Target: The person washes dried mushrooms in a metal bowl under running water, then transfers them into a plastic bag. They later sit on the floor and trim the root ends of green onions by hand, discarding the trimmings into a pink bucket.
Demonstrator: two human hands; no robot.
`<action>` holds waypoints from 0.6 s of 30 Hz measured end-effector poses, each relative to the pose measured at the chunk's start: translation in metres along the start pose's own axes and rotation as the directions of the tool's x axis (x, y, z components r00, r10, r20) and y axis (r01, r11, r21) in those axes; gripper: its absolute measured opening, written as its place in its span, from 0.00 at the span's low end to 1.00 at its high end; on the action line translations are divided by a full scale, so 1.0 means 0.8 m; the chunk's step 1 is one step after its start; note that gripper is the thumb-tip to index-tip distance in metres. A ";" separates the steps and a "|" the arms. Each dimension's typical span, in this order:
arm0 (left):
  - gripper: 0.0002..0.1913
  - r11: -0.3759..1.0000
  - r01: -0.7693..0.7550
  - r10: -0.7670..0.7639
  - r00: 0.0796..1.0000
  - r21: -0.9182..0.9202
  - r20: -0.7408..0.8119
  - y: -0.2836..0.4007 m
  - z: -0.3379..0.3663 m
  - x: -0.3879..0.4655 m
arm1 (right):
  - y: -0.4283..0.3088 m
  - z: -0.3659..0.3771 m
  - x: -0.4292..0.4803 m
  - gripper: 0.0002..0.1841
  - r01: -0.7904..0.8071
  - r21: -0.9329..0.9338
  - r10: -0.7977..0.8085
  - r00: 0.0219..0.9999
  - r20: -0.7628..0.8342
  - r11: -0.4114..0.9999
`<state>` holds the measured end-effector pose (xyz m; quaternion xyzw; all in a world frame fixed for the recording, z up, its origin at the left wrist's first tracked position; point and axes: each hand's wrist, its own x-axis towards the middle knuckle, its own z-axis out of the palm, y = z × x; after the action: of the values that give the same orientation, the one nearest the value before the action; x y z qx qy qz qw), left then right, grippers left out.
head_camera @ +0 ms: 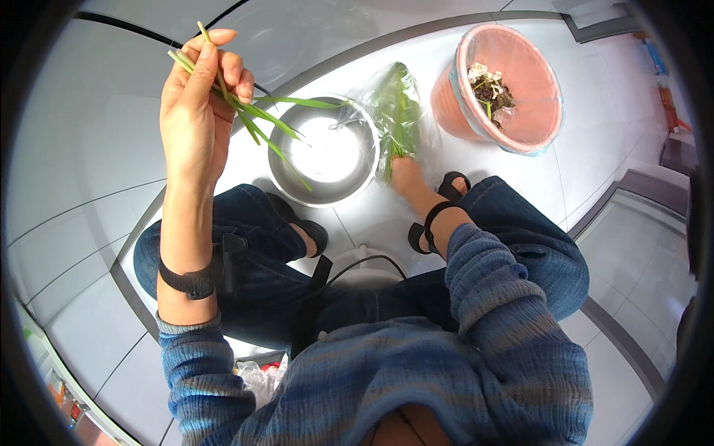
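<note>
Raised at the upper left, my left hand (198, 92) pinches several green leafy stalks (254, 114), pale cut ends up and leaf tips hanging over the basin's left side. On the floor between my feet stands a round stainless steel basin (323, 150), its bottom bright with glare. Just right of it lies a clear plastic bag (424, 111) with a bundle of long green leaves (397, 100) inside. My right hand (407, 173) is at the near end of that bundle, at the bag's mouth; its fingertips are hidden.
A pink bin (446, 100) with a clear liner stands at the upper right, holding pale roots and dark scraps (491, 92). My sandalled feet (304, 234) flank the basin. A black cable (368, 258) crosses my lap. Behind me on the left sits a plastic bag (257, 380).
</note>
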<state>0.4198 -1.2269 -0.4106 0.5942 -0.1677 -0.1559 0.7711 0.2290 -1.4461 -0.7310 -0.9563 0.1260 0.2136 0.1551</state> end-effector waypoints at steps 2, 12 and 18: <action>0.13 1.000 0.005 -0.005 1.000 -0.011 0.010 -0.001 0.005 0.001 | 0.002 -0.005 -0.002 0.10 -0.058 0.061 0.062 0.997 -0.053 0.996; 0.12 0.993 0.109 -0.110 0.994 0.043 0.027 -0.007 0.022 0.002 | -0.018 -0.056 0.004 0.16 -0.221 0.313 0.273 0.953 -0.133 0.924; 0.12 0.979 0.162 -0.172 0.982 0.128 0.077 -0.009 0.032 -0.001 | -0.019 -0.091 0.009 0.13 -0.174 0.297 0.218 0.968 -0.123 0.939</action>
<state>0.4075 -1.2501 -0.4115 0.6444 -0.1599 -0.2355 0.7097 0.2667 -1.4590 -0.6674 -0.9203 0.2619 0.1332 0.2582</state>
